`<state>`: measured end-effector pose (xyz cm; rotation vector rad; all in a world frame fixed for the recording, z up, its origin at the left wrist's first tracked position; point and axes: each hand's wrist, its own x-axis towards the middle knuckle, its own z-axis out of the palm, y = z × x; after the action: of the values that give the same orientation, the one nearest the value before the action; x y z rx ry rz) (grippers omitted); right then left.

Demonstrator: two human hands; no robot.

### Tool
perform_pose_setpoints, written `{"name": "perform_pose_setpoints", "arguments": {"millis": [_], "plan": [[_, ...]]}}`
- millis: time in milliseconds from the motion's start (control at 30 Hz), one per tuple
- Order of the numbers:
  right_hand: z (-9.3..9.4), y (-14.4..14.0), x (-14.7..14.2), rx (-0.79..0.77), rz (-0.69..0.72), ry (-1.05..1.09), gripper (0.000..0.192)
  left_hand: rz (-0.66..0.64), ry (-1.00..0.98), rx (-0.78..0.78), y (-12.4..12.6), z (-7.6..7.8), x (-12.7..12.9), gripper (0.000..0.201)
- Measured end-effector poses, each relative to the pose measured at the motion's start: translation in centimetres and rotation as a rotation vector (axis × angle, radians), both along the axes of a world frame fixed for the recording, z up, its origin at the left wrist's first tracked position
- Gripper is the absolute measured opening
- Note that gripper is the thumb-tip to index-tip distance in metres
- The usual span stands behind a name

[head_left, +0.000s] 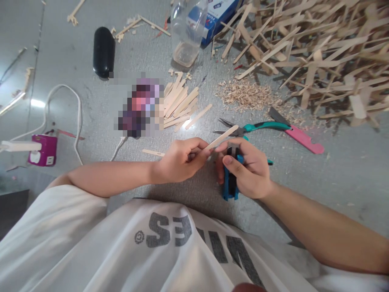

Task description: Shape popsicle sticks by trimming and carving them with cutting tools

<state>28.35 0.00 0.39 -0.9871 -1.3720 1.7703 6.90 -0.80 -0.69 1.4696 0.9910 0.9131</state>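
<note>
My left hand (185,160) pinches one end of a wooden craft stick (223,137), which points up and to the right. My right hand (251,168) is wrapped round a blue-and-black hand tool (232,174) with a short metal head; its exact kind is hard to tell. The stick's free end is just above that head, and I cannot tell whether they touch. Just beyond the right hand lie needle-nose pliers (261,125) with teal-and-black handles, partly hidden by the hand. A pink-handled knife (304,138) rests against them.
Loose craft sticks (180,101) lie beside a blurred-out object (139,105). Wood shavings (249,95) and a large heap of joined sticks (328,52) fill the far right. Also around are a clear plastic container (187,36), blue box (220,18), black case (104,52) and purple adapter (45,150) with white cable.
</note>
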Motion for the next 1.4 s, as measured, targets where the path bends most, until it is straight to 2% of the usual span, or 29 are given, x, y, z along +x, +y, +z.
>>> {"name": "perform_pose_setpoints", "arguments": {"millis": [367,600,733,867,1000,1100,1233,1400], "plan": [[-0.2,0.1,-0.4,0.015,-0.038,0.058,0.032,-0.013,-0.021,-0.018,-0.1,0.0,-0.1,0.03],[-0.1,0.1,-0.3,0.035,-0.02,0.034,0.032,-0.02,0.015,0.055,0.0,-0.2,-0.3,0.03],[-0.3,0.1,-0.2,0.041,-0.01,0.04,0.028,-0.013,-0.008,0.108,0.4,0.5,-0.4,0.023],[-0.4,0.1,-0.1,0.045,0.01,0.069,0.026,-0.02,-0.028,0.135,0.8,1.1,-0.3,0.027],[-0.5,0.1,-0.2,0.042,0.02,0.1,0.025,0.022,-0.033,0.182,0.7,0.7,0.0,0.027],[-0.4,0.1,-0.2,0.042,0.01,0.119,0.027,0.103,-0.026,0.133,0.3,0.3,0.1,0.023],[-0.3,0.1,-0.1,0.03,0.046,0.091,0.028,0.2,-0.089,-0.051,0.0,0.5,0.2,0.024],[-0.1,0.0,0.1,0.004,0.159,0.016,0.027,0.175,-0.08,-0.112,0.1,1.0,0.3,0.023]]}}
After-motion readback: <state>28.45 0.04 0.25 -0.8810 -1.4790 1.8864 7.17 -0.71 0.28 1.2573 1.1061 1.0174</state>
